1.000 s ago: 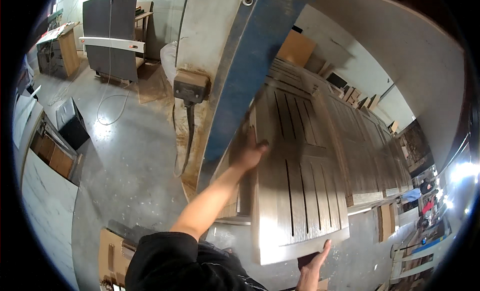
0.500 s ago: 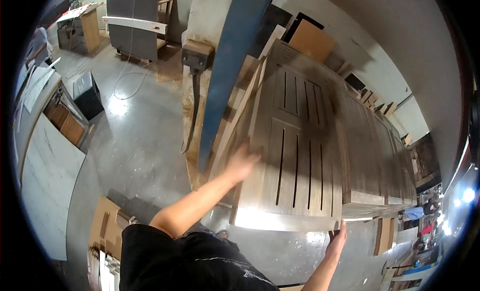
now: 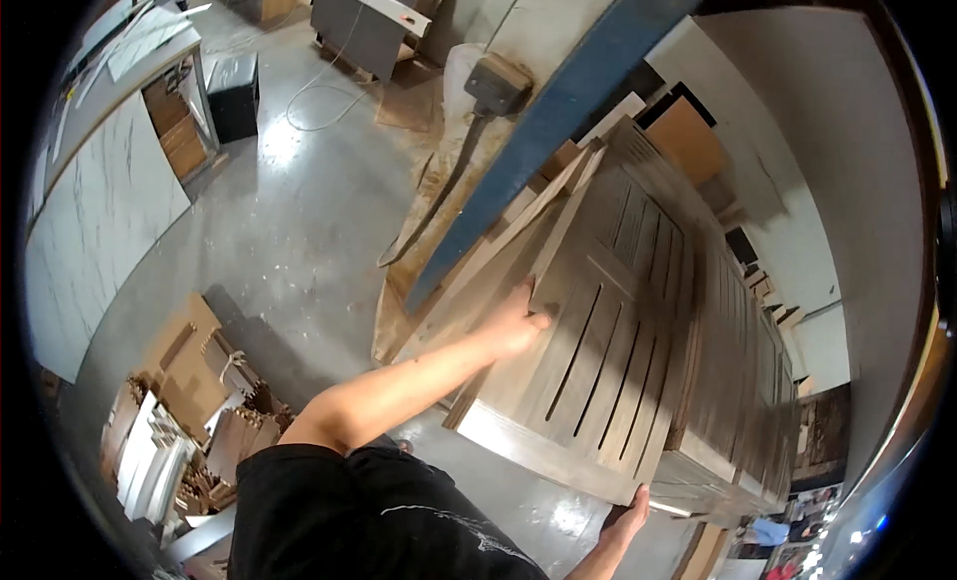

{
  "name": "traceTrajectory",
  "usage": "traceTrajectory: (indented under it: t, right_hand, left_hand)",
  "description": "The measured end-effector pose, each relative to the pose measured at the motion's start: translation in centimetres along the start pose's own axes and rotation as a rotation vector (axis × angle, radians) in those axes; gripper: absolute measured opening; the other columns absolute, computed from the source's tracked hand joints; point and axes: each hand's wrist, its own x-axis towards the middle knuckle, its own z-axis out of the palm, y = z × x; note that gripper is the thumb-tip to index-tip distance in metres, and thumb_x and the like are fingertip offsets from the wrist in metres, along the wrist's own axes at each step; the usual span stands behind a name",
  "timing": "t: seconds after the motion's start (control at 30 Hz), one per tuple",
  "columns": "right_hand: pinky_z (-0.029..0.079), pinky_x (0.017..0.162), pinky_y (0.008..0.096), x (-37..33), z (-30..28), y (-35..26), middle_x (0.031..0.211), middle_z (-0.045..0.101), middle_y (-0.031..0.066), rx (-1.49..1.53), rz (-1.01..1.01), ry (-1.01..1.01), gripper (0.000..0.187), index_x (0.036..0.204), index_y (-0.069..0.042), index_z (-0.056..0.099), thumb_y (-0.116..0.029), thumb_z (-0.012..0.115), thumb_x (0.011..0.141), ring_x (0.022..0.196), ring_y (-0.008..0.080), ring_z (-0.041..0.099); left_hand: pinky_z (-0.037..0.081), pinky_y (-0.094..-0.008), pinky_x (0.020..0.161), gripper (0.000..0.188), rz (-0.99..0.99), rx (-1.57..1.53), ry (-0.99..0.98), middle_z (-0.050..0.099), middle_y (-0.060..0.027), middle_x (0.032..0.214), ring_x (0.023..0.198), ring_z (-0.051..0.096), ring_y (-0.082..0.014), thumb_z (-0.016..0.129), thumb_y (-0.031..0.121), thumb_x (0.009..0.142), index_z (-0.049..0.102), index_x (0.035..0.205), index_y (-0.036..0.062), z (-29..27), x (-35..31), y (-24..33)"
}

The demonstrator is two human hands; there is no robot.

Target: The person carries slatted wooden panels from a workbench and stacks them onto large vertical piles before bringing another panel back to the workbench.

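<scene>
A grey-brown wooden door panel (image 3: 620, 366) with long dark slots slants in front of me, on top of similar panels. My left hand (image 3: 516, 324) is closed on its long left edge, thumb on the top face and fingers hidden beyond the edge. At the near right corner my right hand (image 3: 626, 518) grips the panel's end, its fingers partly hidden. The pale near end of the panel sticks out toward my body. Beside it on the right lies a stack of matching wooden panels (image 3: 726, 381).
A blue steel post (image 3: 528, 161) and a box with a thick cable (image 3: 498, 82) stand close on the left. Wood offcuts (image 3: 234, 421) lie on the floor at lower left. Farther off are a marble-patterned panel (image 3: 110, 221) and a black bin (image 3: 233, 97).
My view has turned, so the scene appears tilted. My left hand, blurred before, has closed on the panel's left edge. The panel's near end sits more askew to the stack beside it.
</scene>
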Motion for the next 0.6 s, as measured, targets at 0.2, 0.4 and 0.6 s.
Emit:
traceTrajectory:
  t: [0.2, 0.4, 0.6]
  right_hand:
    - [0.044, 0.095, 0.0364, 1.9, -1.1, 0.5, 0.12, 0.06, 0.0133, 0.008, 0.004, -0.021, 0.044, 0.122, 0.005, 0.053, -0.027, 0.054, 0.093, 0.108, 0.0237, 0.058]
    - [0.044, 0.095, 0.0358, 4.5, -1.6, 0.8, 0.119, 0.06, 0.0114, 0.018, -0.001, -0.033, 0.042, 0.121, 0.004, 0.054, -0.028, 0.054, 0.094, 0.109, 0.0233, 0.057]
    - [0.044, 0.095, 0.0354, 5.2, -0.5, 0.6, 0.118, 0.061, 0.0095, 0.002, 0.018, -0.051, 0.038, 0.119, 0.002, 0.056, -0.027, 0.053, 0.095, 0.108, 0.0226, 0.058]
  left_hand:
    - [0.017, -0.0382, 0.116, 0.078, 0.063, 0.152, 0.022, 0.021, -0.0316, 0.149, 0.143, 0.016, -0.0383, 0.054, 0.022, 0.084, 0.016, 0.145, -0.0094, 0.6, 1.3, -2.3]
    - [0.016, -0.0387, 0.116, 0.08, -0.015, 0.04, -0.011, 0.019, -0.0331, 0.149, 0.142, 0.015, -0.0402, 0.053, 0.025, 0.082, 0.017, 0.145, -0.0083, 1.4, 3.5, -2.2]
    - [0.018, -0.0372, 0.116, 0.079, 0.007, 0.142, 0.052, 0.021, -0.033, 0.148, 0.142, 0.019, -0.0392, 0.053, 0.027, 0.082, 0.019, 0.146, -0.0054, 1.1, 4.4, -2.4]
